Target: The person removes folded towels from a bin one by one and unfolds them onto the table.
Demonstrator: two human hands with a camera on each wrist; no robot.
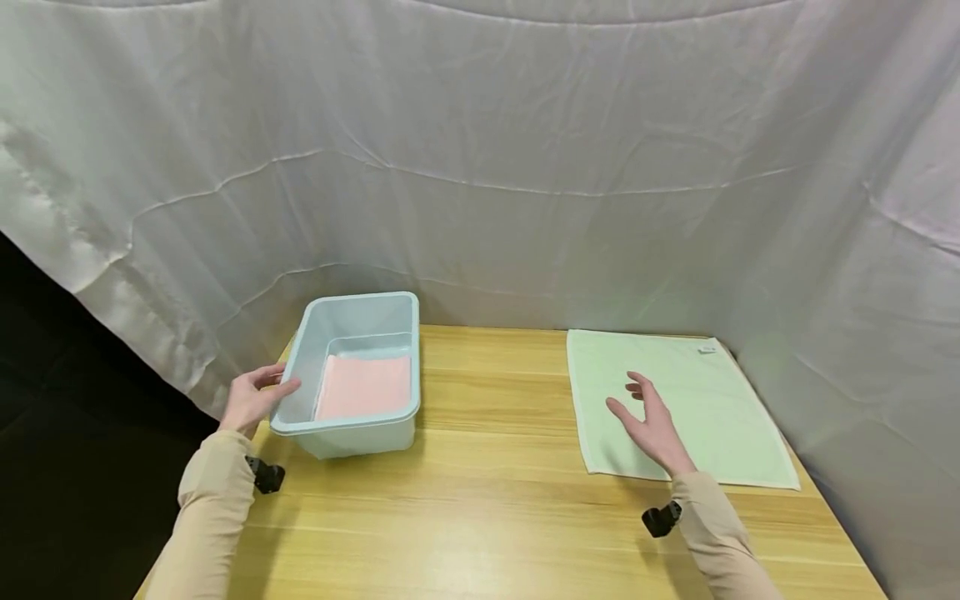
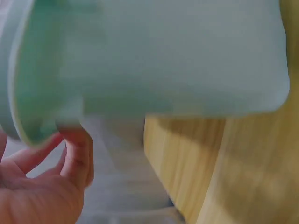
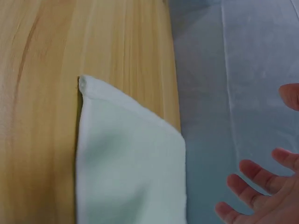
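Observation:
My left hand (image 1: pixel 251 400) holds the left rim of a light blue plastic tub (image 1: pixel 300 342), its thumb over the edge and its fingers on the outside. Up close in the left wrist view, the fingers (image 2: pixel 77 154) curl at the rim beside the tub's wall (image 2: pixel 173 51). Inside the tub lies a folded pink cloth (image 1: pixel 367 386). Over a pale green towel (image 1: pixel 697 400), spread flat at the right, hovers my right hand (image 1: pixel 651 423), thumb apart from the fingers and nothing between them. The right wrist view shows a corner of that towel (image 3: pixel 131 154).
A wooden table (image 1: pixel 487 500) carries the tub and the towel. Grey-white curtains (image 1: pixel 525 167) hang behind it and along its sides. Dark space (image 1: pixel 75 433) lies beyond the left edge. A small black camera is strapped on each wrist.

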